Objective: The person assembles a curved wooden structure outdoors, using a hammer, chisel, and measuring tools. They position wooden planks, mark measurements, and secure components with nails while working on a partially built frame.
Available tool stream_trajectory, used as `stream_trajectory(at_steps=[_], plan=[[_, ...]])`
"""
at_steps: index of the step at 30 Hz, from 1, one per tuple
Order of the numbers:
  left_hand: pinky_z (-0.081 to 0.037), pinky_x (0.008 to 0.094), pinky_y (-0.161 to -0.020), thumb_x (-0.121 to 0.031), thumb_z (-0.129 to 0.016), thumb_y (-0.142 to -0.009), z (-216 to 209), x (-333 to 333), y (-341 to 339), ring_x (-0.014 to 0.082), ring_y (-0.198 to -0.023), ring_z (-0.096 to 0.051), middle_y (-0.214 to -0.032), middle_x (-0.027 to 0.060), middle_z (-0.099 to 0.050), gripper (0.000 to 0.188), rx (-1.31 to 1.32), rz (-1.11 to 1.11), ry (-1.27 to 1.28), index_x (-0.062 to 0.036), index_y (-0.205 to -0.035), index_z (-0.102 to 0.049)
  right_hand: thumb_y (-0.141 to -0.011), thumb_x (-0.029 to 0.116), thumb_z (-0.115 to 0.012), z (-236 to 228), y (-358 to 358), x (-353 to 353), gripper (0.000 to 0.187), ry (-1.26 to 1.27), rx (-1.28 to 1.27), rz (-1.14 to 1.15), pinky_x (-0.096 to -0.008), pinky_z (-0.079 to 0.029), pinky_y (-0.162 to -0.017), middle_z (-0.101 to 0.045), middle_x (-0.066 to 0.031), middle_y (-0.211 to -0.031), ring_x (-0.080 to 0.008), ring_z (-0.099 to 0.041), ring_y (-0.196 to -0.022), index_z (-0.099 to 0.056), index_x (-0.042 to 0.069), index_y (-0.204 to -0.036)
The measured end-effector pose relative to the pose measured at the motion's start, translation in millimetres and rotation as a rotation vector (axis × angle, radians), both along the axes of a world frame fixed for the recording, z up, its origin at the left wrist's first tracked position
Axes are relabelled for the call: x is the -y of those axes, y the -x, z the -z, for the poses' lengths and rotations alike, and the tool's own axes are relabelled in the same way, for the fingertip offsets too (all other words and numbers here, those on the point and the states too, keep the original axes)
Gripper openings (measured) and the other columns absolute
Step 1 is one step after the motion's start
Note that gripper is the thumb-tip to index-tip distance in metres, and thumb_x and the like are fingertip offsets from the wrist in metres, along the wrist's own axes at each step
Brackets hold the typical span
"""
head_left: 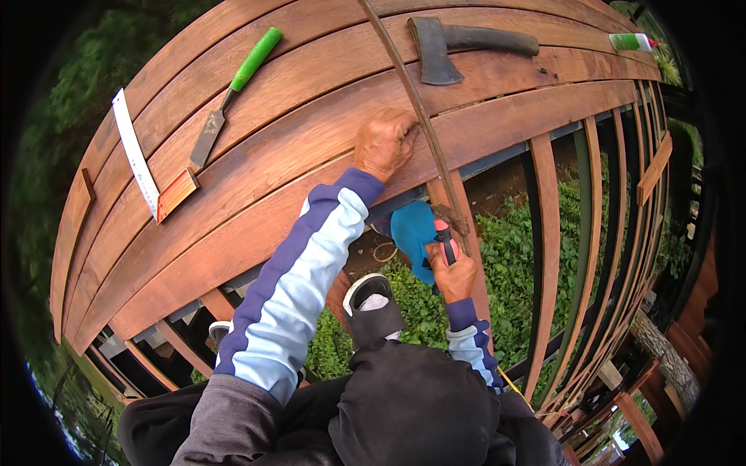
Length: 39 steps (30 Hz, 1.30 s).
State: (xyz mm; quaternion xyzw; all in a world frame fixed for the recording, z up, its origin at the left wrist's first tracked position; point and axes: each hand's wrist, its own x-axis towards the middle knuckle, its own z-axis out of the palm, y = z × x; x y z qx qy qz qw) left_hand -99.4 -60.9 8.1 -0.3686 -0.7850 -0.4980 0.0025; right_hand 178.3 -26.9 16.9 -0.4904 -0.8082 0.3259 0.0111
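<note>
My left hand (384, 145) is closed and rests on the wooden planks (311, 132), its curled fingers close beside a long rusty metal bar (404, 74). Whether anything is pinched in those fingers is hidden. The bar slants across the planks and runs past their near edge, its lower end over a narrow wooden slat. My right hand (454, 272) grips a red-and-black handled tool (446, 239), upright just below the bar's end; its working part cannot be made out. Behind that hand shows a blue thing (412, 233) like a cap.
An axe (437, 53) lies beyond the bar; a green-handled chisel (225, 113) and a try square (138, 155) lie at the left. A small bottle (631, 42) is far right. Open gaps between slats (546, 256) show plants below. My sandalled foot (373, 303) is under the hands.
</note>
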Motion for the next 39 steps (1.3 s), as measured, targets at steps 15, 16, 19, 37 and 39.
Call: stream_trajectory(at_steps=[15,16,19,37,39], plan=[[-0.048,0.0407,-0.067,-0.002,-0.065,-0.077,12,-1,1,0.0377,-0.078,-0.059,-0.083,0.0175,-0.06,0.018,-0.014,0.09,0.007,-0.0028,-0.095,-0.06,-0.078,0.027,-0.072,-31,3,0,0.037,-0.006,-0.081,-0.077,-0.0479,-0.05,-0.062,-0.065,-0.0205,-0.077,-0.0425,-0.064,-0.073,-0.057,0.006,-0.105],[-0.048,0.0408,-0.068,-0.002,-0.064,-0.077,12,-1,1,0.038,-0.078,-0.059,-0.084,0.018,-0.059,0.019,-0.058,0.094,0.018,-0.0021,-0.095,-0.059,-0.078,0.027,-0.072,-34,0,0,0.039,-0.014,-0.12,-0.088,-0.0477,-0.05,-0.063,-0.066,-0.0202,-0.078,-0.0423,-0.064,-0.073,-0.056,0.007,-0.107],[-0.048,0.0413,-0.07,0.0,-0.063,-0.077,16,-2,1,0.0379,-0.081,-0.058,-0.087,0.0186,-0.058,0.02,-0.126,0.108,0.043,-0.0007,-0.096,-0.057,-0.081,0.027,-0.069,-41,-12,4,0.039,-0.042,-0.154,-0.07,-0.0454,-0.051,-0.07,-0.065,-0.0203,-0.09,-0.0393,-0.064,-0.082,-0.055,0.006,-0.11],[-0.049,0.0428,-0.077,-0.001,-0.063,-0.076,15,-1,0,0.038,-0.092,-0.058,-0.1,0.0177,-0.061,0.026,-0.157,0.084,0.085,-0.0032,-0.102,-0.059,-0.082,0.018,-0.067,-19,5,107,0.017,0.006,-0.373,-0.374,-0.0404,-0.049,-0.056,-0.06,-0.0113,-0.079,-0.0312,-0.062,-0.065,-0.059,0.005,-0.089],[-0.049,0.0424,-0.078,-0.002,-0.064,-0.077,15,0,0,0.0379,-0.093,-0.058,-0.101,0.0175,-0.061,0.025,-0.125,0.072,0.076,-0.0036,-0.101,-0.059,-0.084,0.018,-0.064,-19,5,106,0.016,0.064,-0.375,-0.368,-0.0428,-0.051,-0.061,-0.061,-0.0128,-0.082,-0.0343,-0.063,-0.07,-0.058,0.005,-0.089]])
